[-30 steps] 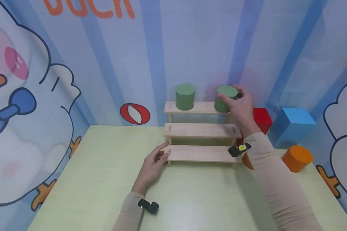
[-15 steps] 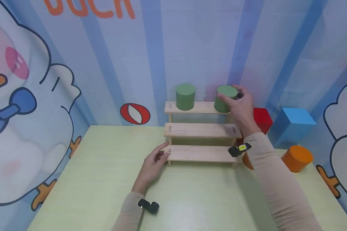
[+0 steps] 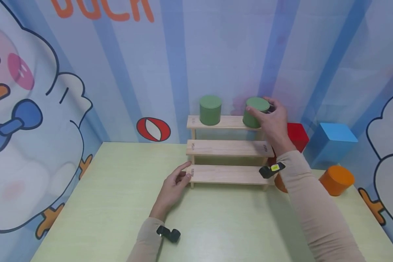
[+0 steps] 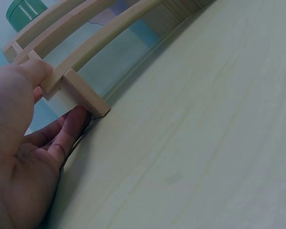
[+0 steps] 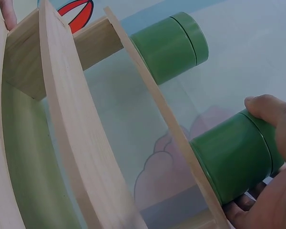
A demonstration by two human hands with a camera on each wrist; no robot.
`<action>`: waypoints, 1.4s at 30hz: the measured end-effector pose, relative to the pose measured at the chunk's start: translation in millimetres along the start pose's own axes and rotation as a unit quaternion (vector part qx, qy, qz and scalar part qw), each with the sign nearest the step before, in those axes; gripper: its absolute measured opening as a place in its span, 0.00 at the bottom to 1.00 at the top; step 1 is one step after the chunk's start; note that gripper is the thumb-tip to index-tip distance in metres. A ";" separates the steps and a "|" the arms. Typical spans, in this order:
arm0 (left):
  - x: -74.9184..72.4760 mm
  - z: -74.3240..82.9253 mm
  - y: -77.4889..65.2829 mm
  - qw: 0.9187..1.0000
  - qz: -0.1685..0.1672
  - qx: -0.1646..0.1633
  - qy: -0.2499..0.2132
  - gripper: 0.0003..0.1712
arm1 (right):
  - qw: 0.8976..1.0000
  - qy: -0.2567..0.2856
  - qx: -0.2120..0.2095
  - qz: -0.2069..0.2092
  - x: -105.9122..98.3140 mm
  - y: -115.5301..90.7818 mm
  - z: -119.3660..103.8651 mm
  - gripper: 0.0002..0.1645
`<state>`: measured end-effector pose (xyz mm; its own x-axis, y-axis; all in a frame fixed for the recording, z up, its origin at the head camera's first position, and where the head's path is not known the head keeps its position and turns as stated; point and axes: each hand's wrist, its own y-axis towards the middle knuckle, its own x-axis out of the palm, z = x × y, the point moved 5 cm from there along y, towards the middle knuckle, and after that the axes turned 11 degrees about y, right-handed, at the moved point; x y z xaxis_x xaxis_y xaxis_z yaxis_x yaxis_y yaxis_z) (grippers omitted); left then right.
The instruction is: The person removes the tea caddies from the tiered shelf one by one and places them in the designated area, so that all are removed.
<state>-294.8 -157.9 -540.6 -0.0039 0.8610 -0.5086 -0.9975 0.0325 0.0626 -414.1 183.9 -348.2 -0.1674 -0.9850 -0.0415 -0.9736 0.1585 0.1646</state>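
A three-step wooden display shelf stands on the table against the backdrop. My left hand holds the left end of its lowest step, with the thumb on the board and the fingers beside the leg in the left wrist view. On the top step, a green lidded canister stands upright at the left. My right hand grips a second green canister at the right end of that step, thumb on one side and fingers round the other. Its base meets the board in the right wrist view.
Right of the shelf are a red box, a blue box and an orange canister. Another orange thing is partly hidden behind the right forearm. A printed cloth backdrop rises behind the table.
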 end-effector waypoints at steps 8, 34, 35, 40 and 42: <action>-0.3 -0.6 0.8 1.000 0.002 -0.003 0.005 0.27 | 0.999 -0.024 0.037 -0.009 -1.4 1.8 -10.1 0.56; 0.5 -1.3 0.2 1.000 0.001 -0.007 0.011 0.26 | 0.998 -0.029 -0.047 0.018 -41.7 -31.9 -86.5 0.49; 0.5 -1.5 0.2 1.000 0.001 -0.006 0.010 0.26 | 0.998 -0.029 -0.053 0.019 -44.5 -33.9 -89.4 0.49; 1.6 -1.6 0.1 1.000 0.001 -0.005 0.010 0.26 | 0.996 -0.017 -0.082 0.026 -57.0 -44.0 -105.3 0.46; 2.3 -1.0 0.6 1.000 0.001 -0.006 0.010 0.26 | 0.995 -0.012 -0.092 0.028 -61.4 -49.0 -112.7 0.45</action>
<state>-295.6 -156.4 -542.6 -0.0062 0.8508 -0.5255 -0.9983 0.0255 0.0532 -338.5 228.9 -242.7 -0.2269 -0.9726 -0.0508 -0.9182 0.1963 0.3440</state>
